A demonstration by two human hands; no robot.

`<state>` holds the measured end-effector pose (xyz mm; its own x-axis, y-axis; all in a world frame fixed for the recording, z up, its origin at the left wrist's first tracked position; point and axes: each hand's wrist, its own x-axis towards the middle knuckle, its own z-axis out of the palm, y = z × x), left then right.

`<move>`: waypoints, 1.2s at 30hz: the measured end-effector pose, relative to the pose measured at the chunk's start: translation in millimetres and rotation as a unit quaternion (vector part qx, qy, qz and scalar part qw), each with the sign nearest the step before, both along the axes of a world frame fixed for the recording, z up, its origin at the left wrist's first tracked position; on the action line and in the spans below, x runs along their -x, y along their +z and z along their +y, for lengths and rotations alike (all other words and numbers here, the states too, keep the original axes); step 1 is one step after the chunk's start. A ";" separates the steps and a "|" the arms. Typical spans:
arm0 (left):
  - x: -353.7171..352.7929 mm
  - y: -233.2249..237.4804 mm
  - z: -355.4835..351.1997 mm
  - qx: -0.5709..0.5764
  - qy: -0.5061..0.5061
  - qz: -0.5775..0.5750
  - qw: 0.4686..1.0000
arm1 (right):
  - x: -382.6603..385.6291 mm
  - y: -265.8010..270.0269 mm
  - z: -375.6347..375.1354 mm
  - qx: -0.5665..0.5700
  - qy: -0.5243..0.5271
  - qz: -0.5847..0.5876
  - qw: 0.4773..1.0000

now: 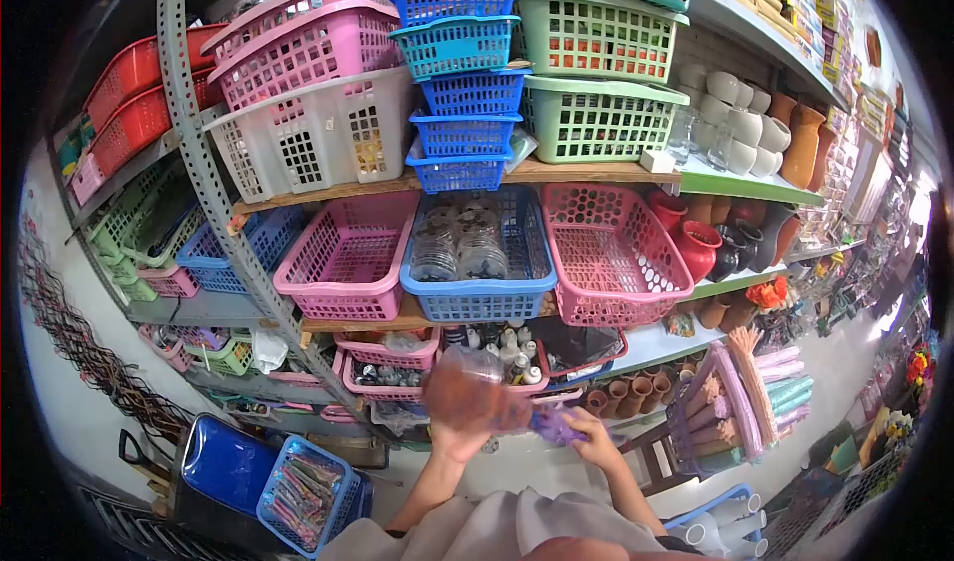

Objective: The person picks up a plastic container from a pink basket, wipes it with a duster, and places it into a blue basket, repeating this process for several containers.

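Observation:
In front of my body, my left hand point(455, 442) supports a reddish-brown, vase-shaped object point(462, 394) from below, its outline smeared by motion. The object's narrower end points right. There, my right hand point(593, 442) has its fingers closed on a crumpled purple piece point(556, 424), which overlaps that narrow end in this view. What the purple piece is made of is too blurred to tell. Behind the brown object, a pink basket point(397, 390) of small bottles sits on the lower shelf.
A blue basket point(477, 300) with stacked clear plastic discs stands between two pink baskets point(353, 308) on the middle shelf. A metal post point(214, 173) rises at left. Low on the left is a blue basket of packets point(266, 521); at right, a purple basket of rolls point(691, 427).

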<state>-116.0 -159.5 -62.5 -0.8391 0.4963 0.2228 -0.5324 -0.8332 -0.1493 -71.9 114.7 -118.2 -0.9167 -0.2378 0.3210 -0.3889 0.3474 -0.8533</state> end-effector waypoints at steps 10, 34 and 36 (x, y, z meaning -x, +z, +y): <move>3.6 12.0 -33.7 0.075 -0.004 -0.195 0.978 | -4.1 46.6 -47.4 -0.182 -0.124 0.091 0.971; -13.3 12.0 -93.3 0.569 0.333 0.077 0.748 | -0.3 126.0 -107.0 -0.268 -0.191 0.087 0.940; -12.1 5.5 -95.7 0.602 0.353 0.121 0.707 | -7.8 150.6 -109.0 -0.345 -0.202 0.160 0.903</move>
